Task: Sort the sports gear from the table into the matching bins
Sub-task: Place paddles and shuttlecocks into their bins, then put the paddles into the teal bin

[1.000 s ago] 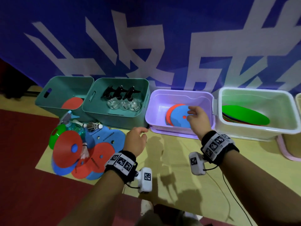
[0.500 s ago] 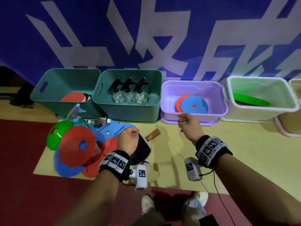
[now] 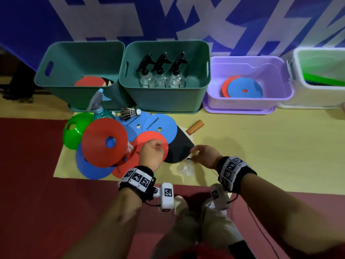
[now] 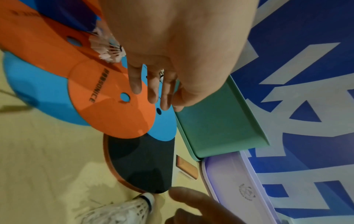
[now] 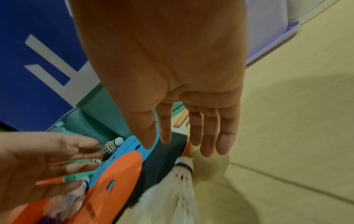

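Hands both low over the pile on my feed. My right hand point(image 3: 202, 156) hangs with fingers point(image 5: 222, 136) straight and relaxed, holding nothing, tips just above the white shuttlecock point(image 3: 187, 166), which lies on the yellow mat point(image 3: 242, 146) touching the edge of the black paddle point(image 3: 180, 149). My left hand point(image 3: 152, 155) is over the red disc point(image 3: 149, 139), fingers point(image 4: 151, 89) loosely extended, gripping nothing. Second shuttlecock point(image 3: 129, 113) sits by the teal bin point(image 3: 164, 98) that holds three spray bottles. Purple bin point(image 3: 248, 98) has red and blue discs inside. Another teal bin point(image 3: 78, 71) has a red paddle in it.
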